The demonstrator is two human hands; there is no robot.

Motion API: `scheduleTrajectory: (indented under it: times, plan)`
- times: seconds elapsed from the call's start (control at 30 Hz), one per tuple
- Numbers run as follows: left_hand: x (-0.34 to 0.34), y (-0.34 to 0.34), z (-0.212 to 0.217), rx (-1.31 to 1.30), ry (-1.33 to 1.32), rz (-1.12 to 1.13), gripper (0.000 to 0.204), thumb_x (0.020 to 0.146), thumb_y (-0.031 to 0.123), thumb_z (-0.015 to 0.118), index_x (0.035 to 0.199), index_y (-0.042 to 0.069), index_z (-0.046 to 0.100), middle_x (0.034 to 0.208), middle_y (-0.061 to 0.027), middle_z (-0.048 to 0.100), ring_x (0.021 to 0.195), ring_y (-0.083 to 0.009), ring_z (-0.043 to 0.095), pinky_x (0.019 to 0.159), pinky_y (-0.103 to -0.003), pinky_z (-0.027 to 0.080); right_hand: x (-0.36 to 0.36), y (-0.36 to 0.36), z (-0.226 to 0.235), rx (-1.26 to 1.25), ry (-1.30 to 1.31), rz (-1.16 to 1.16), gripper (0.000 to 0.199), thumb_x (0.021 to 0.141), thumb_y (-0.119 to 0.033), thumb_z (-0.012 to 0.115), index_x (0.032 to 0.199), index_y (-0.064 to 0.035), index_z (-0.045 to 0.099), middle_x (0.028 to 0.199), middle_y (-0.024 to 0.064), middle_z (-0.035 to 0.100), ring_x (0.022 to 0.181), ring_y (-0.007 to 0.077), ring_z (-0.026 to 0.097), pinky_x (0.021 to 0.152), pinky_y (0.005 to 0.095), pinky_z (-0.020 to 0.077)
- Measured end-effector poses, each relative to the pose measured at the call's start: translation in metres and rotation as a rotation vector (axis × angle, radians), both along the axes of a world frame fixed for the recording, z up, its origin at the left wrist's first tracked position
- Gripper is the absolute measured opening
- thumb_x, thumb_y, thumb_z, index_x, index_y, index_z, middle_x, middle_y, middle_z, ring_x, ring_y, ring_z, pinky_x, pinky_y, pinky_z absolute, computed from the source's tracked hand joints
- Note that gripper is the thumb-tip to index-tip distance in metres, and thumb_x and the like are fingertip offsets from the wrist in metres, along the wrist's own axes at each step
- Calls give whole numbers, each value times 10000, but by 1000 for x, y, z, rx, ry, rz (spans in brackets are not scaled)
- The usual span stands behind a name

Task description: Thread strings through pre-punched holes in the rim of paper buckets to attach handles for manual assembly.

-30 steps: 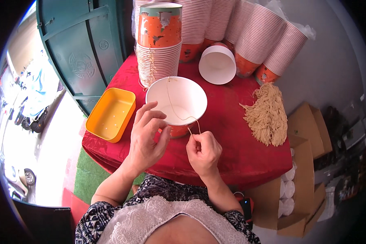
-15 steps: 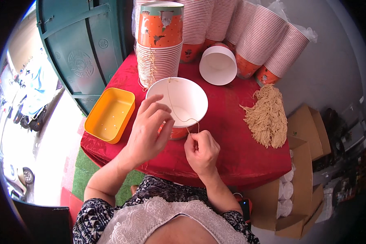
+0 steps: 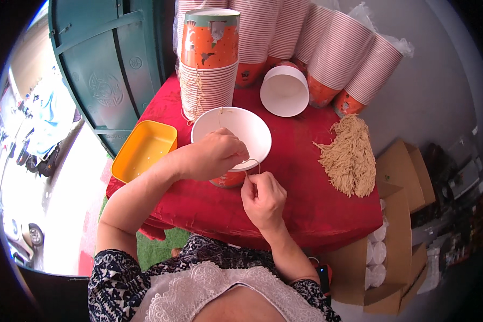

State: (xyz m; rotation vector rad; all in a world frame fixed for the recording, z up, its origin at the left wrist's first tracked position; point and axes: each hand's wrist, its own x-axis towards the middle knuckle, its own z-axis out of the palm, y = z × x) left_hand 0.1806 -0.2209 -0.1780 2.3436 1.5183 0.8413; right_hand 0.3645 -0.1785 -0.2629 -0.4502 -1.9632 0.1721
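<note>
A white-lined paper bucket (image 3: 258, 131) with an orange outside stands upright at the near middle of the table. A thin beige string (image 3: 256, 161) passes over its near rim, and another stretch shows at the far rim. My left hand (image 3: 214, 153) reaches across the bucket's mouth, palm down, its fingers curled together on the string inside the near rim; the fingertips are partly hidden. Just outside that rim, my right hand (image 3: 264, 199) is closed, thumb and forefinger pinching the string's end.
A yellow plastic tray (image 3: 121, 166) with small white bits lies left. Behind stand a stack of paper buckets (image 3: 209, 48) and several wrapped stacks (image 3: 338, 51). One loose bucket (image 3: 284, 94) lies tipped. A bundle of beige strings (image 3: 351, 158) rests right; cardboard boxes (image 3: 394, 236) stand below.
My left hand has moved from open fingers at the bucket's left side to closed fingers over its mouth, at the string. My right hand keeps its pinch near the rim.
</note>
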Motion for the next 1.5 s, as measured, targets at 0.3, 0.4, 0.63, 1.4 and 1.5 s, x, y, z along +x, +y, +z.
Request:
scheduleTrajectory:
  times: [0.3,0.4,0.63,1.4,1.5]
  plan:
    - [0,-2,3,-28,-19,17,202,886,118,575,980,-18,691,939,-196,679,958,-351,619,882,-424,471,-1,0,-1,14,34,1,175,771,-6,716,835,-40,556,674,99,554,579,282,594,485,389,479]
    - [1,-3,9,-169,23,31,187,901,113,600,1034,8,679,1032,-141,656,1077,-291,568,986,-402,417,-2,1,-1,22,33,-5,177,766,-4,714,827,-42,551,670,98,549,580,283,591,483,393,479]
    - [-1,2,5,-161,57,5,184,874,97,612,1007,1,694,1008,-150,677,1034,-300,594,969,-406,430,-3,0,-1,28,13,-13,185,753,3,705,802,-46,534,670,100,540,581,288,586,486,394,484]
    - [-3,29,9,-414,36,-171,172,895,149,609,906,-13,666,805,-119,681,762,-214,632,715,-337,491,-7,4,-4,49,8,-7,167,774,4,697,832,-35,546,680,110,554,588,292,602,499,397,499]
    - [-6,30,2,-383,-52,-173,158,866,139,619,886,-12,659,780,-122,668,745,-213,622,704,-342,486,-4,4,-2,35,8,10,161,785,-9,695,879,-25,566,697,111,565,595,287,610,501,390,502]
